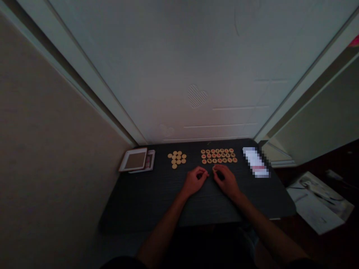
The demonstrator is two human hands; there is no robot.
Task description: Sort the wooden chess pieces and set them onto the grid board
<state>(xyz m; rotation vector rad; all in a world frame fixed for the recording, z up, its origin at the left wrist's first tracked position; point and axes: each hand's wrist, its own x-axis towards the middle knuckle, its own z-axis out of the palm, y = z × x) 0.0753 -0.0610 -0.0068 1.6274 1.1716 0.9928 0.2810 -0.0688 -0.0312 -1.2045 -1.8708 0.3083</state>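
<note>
Just round xiangqi pcs [219, 155] nr hands [195, 181] [226, 181]

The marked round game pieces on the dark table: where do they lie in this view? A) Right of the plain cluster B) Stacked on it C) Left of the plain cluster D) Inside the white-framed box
A: the marked game pieces lie in rows right of the plain cluster.

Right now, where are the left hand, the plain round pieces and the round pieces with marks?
left hand [195, 181], head view, on the back of the hand
plain round pieces [178, 157], head view, on a piece in the middle of the cluster
marked round pieces [219, 155], head view, on a piece in the middle row
</note>
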